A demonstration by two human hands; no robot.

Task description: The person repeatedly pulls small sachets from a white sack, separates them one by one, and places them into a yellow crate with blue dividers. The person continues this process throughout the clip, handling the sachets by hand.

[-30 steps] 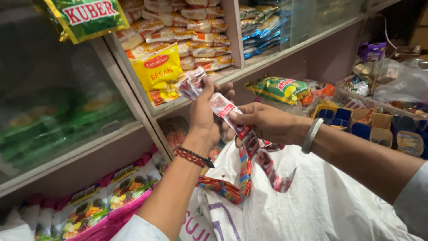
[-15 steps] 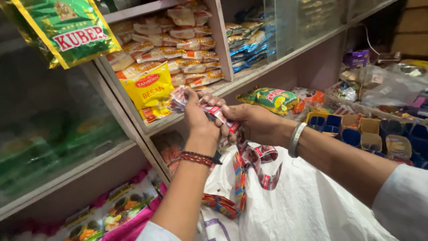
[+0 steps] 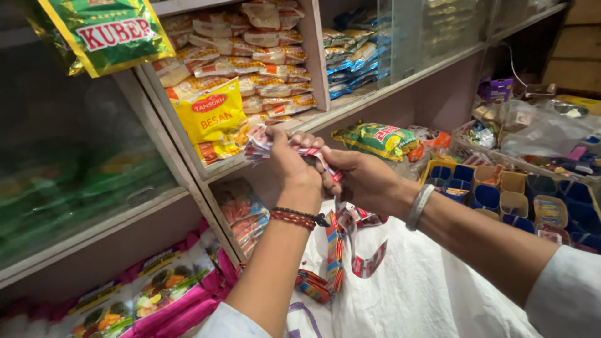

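at the centre of the frame, a person's left hand [image 3: 289, 170] and right hand [image 3: 363, 180] meet knuckle to knuckle in front of a shop shelf [image 3: 350, 103], both closed around a strip of small red-and-white sachets [image 3: 341, 241]. the left hand's fingers are curled tight, pinching a bunched end of the strip that fans out past the thumb toward the upper left; the right hand's fingers are folded over the strip just beside it, with a sachet edge showing between the two fists. below the hands the rest of the strip hangs down in loops through the lower centre, its tail resting against a white plastic sack [image 3: 432, 294] that fills the lower right. a red-and-black beaded bracelet [image 3: 299, 218] circles the left wrist, a plain metal bangle [image 3: 419, 206] the right. behind the hands, a yellow flour packet [image 3: 210, 116] leans in the shelf compartment at upper centre-left, a green snack bag [image 3: 375, 139] lies at centre right, and a blue divided tray [image 3: 501, 194] sits at right.
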